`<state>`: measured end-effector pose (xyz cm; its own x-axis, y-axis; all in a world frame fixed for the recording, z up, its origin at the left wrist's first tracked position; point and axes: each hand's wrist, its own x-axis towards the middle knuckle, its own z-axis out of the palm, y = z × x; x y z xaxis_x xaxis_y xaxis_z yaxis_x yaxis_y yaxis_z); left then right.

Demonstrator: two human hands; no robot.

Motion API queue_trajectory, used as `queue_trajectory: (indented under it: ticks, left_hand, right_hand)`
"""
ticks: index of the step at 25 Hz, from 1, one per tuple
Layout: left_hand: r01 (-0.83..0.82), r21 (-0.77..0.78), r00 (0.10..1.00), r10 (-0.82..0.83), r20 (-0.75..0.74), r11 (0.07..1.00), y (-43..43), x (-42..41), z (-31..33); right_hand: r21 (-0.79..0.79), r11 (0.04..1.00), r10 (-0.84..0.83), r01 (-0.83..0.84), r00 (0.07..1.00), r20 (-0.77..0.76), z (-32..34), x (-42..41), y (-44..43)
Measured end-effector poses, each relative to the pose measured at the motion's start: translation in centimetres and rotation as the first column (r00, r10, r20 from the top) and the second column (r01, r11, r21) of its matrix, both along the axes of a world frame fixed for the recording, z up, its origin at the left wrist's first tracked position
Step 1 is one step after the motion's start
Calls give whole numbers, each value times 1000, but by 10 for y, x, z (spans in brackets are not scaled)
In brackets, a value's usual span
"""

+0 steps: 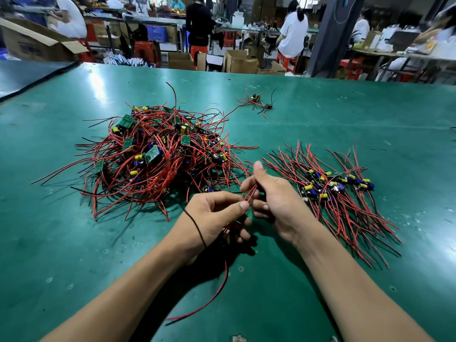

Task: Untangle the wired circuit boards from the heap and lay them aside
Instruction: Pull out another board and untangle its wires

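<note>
A tangled heap [158, 154] of small green circuit boards with red and black wires lies left of centre on the green table [320, 114]. To the right lies a sorted pile [338, 191] of boards, their wires fanned out straight. In front of both, my left hand [212, 218] pinches red wires [249, 197] between thumb and fingers. My right hand [274, 196] grips the same wires from the other side, thumb raised. The board on these wires is mostly hidden under my left hand. A red and black wire pair [217, 292] trails from it toward me.
Two loose wired boards [257, 101] lie at the far middle of the table, next to a small rubber band [182, 101]. Beyond the table's far edge are cardboard boxes [240, 61], red stools and several people at other benches.
</note>
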<state>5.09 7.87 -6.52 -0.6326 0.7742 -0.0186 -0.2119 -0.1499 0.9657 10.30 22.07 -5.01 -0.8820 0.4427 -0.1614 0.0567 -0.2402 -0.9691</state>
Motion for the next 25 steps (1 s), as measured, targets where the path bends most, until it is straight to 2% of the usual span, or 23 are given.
queue_trajectory:
  ticks: [2, 5, 9, 11, 13, 14, 16, 17, 21, 25]
  left_hand:
    - [-25, 8, 1000, 25, -10, 1000, 1, 1, 0]
    - [-61, 7, 997, 60, 38, 998, 0, -2, 1]
    - [-54, 12, 991, 52, 124, 998, -1, -5, 4]
    - [-39, -6, 994, 40, 100, 999, -2, -6, 5]
    - [-33, -35, 998, 35, 46, 999, -2, -7, 5]
    - [-33, -44, 999, 34, 28, 999, -2, -7, 5]
    - [-32, -40, 999, 32, 16, 999, -1, -7, 5]
    - [-34, -34, 999, 34, 15, 999, -1, -6, 5]
    - [-34, -26, 999, 34, 11, 999, -2, -6, 6]
    - [-22, -34, 1000, 22, 10, 999, 0, -4, 8]
  right_hand:
    - [15, 1000, 4, -4, 1000, 7, -1, 0, -1]
    - [116, 991, 61, -60, 998, -4, -3, 2, 0]
    - [-4, 939, 343, -344, 937, -60, -7, 11, -4]
    - [23, 920, 392, -391, 915, -92, -8, 12, -6]
    - [123, 939, 330, -322, 942, -59, -8, 10, -5]
    - [246, 935, 269, -254, 963, -27, -8, 10, -3]
    - [496, 857, 169, -142, 986, -10, -8, 8, 2]
    - [555, 824, 151, -118, 988, -15, -8, 8, 3]
    - [642, 766, 70, -37, 997, -26, -8, 7, 5]
    - [642, 752, -102, 154, 988, -117, -10, 5, 11]
